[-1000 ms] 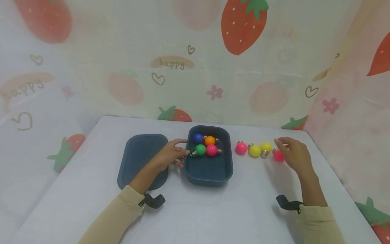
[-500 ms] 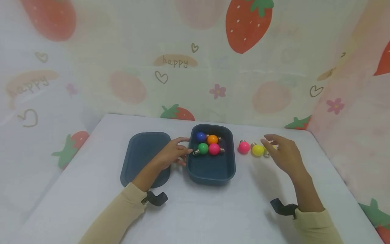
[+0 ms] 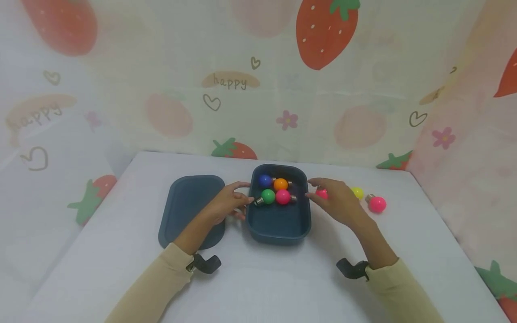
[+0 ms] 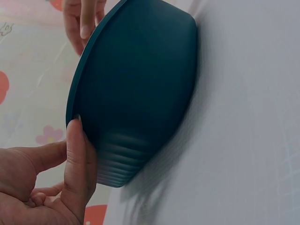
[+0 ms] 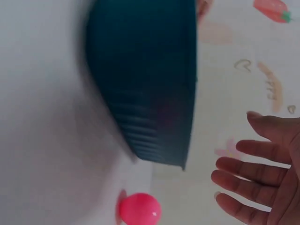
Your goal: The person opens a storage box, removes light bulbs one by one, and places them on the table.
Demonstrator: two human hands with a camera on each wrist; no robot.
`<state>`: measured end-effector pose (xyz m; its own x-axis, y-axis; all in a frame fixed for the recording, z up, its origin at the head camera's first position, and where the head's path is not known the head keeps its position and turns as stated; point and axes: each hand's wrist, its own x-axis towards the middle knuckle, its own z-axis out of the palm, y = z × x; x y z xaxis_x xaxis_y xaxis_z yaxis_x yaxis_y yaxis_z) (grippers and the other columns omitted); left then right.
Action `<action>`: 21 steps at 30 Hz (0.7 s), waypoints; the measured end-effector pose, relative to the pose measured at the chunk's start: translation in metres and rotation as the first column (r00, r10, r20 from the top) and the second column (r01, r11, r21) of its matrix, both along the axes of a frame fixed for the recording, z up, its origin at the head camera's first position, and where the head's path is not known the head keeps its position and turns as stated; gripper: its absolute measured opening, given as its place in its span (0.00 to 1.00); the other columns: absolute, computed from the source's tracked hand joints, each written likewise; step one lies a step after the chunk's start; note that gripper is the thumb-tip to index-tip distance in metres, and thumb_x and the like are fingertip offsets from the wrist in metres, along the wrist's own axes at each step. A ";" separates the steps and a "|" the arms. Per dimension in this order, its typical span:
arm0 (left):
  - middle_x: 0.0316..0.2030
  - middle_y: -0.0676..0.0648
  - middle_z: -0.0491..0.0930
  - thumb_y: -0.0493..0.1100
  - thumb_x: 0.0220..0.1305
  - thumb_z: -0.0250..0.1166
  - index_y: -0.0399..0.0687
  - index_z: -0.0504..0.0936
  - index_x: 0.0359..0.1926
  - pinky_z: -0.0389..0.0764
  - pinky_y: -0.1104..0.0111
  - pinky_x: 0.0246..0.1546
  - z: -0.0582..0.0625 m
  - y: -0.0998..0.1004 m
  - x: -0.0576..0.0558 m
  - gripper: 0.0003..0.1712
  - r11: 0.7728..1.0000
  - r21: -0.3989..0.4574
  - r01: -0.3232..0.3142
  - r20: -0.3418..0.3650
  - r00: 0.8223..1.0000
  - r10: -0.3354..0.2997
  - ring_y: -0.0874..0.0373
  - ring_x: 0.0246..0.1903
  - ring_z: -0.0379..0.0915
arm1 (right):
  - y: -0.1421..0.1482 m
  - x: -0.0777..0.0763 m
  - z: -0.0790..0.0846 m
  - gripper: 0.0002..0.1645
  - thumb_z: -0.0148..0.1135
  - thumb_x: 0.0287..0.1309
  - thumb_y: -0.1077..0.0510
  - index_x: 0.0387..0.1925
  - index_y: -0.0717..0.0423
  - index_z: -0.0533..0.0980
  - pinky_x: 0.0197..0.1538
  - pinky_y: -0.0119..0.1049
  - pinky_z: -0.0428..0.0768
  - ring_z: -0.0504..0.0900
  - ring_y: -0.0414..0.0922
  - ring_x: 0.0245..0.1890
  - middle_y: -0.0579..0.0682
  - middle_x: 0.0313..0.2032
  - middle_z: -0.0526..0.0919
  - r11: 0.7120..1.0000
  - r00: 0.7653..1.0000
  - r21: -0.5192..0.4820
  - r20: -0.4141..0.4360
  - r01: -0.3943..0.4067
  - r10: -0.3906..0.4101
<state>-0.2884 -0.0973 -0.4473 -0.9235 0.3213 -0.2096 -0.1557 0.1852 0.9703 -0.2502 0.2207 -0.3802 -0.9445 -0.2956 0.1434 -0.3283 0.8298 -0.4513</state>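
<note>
A dark blue plastic box (image 3: 278, 226) holds a blue bulb (image 3: 265, 181), an orange bulb (image 3: 280, 184), a green bulb (image 3: 268, 196) and a pink bulb (image 3: 282, 197), all with metal screw bases. My left hand (image 3: 226, 204) pinches the box's left rim between thumb and fingers, as the left wrist view also shows. At the right rim is my right hand (image 3: 337, 202) with nothing in it. In the right wrist view its fingers (image 5: 248, 176) are spread, apart from the box wall.
Right of the box lie a pink bulb (image 3: 322, 193) partly covered by my right hand, a yellow bulb (image 3: 357, 193) and another pink bulb (image 3: 377, 204). A matching dark blue lid (image 3: 193, 208) lies left of the box, partly under my left forearm. A strawberry-print cloth (image 3: 238, 116) hangs behind the table.
My right hand has moved left from over the loose bulbs to the box's right rim, uncovering the far-right pink bulb and hiding a yellow one. The left hand and box stay put.
</note>
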 end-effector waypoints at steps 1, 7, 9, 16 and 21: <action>0.47 0.32 0.83 0.38 0.70 0.67 0.46 0.63 0.75 0.88 0.64 0.28 0.000 0.000 0.000 0.37 1.000 -0.001 -0.003 0.000 1.000 0.003 0.57 0.31 0.79 | -0.005 -0.002 -0.002 0.32 0.67 0.65 0.44 0.66 0.53 0.75 0.51 0.52 0.86 0.81 0.57 0.54 0.57 0.57 0.82 1.000 1.000 0.018 0.004 -0.023 0.023; 0.47 0.32 0.83 0.39 0.70 0.67 0.45 0.63 0.75 0.88 0.64 0.27 -0.002 -0.001 0.000 0.37 1.000 0.003 0.000 0.001 1.000 0.000 0.56 0.31 0.79 | -0.029 -0.018 -0.009 0.30 0.70 0.64 0.47 0.63 0.54 0.77 0.60 0.56 0.80 0.80 0.55 0.55 0.56 0.57 0.83 0.982 0.988 0.109 0.033 -0.153 0.151; 0.46 0.33 0.83 0.39 0.70 0.67 0.46 0.63 0.75 0.87 0.65 0.27 -0.002 -0.001 0.000 0.37 1.000 0.004 0.001 0.003 1.000 -0.001 0.56 0.30 0.79 | -0.034 -0.024 -0.012 0.29 0.70 0.63 0.49 0.63 0.56 0.78 0.62 0.57 0.78 0.80 0.55 0.57 0.56 0.57 0.83 0.975 0.982 0.121 0.032 -0.186 0.184; 0.44 0.32 0.83 0.39 0.69 0.67 0.47 0.63 0.74 0.87 0.66 0.26 0.000 0.000 0.000 0.36 1.000 0.002 -0.002 -0.007 1.000 0.002 0.56 0.29 0.78 | -0.046 -0.038 -0.015 0.27 0.72 0.61 0.55 0.61 0.57 0.79 0.62 0.55 0.78 0.80 0.55 0.56 0.56 0.56 0.84 0.968 0.976 0.120 0.043 -0.219 0.216; 0.43 0.33 0.83 0.40 0.69 0.67 0.46 0.63 0.75 0.87 0.65 0.27 -0.001 -0.001 0.000 0.37 1.000 -0.009 -0.004 -0.004 1.000 0.004 0.55 0.29 0.78 | -0.055 -0.043 -0.018 0.29 0.73 0.60 0.56 0.61 0.58 0.78 0.62 0.55 0.78 0.80 0.55 0.56 0.56 0.55 0.83 0.960 0.971 0.154 0.080 -0.235 0.225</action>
<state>-0.2880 -0.0983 -0.4484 -0.9256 0.3160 -0.2085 -0.1524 0.1933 0.9692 -0.2935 0.1660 -0.3979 -0.8536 -0.5206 0.0200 -0.4951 0.7985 -0.3425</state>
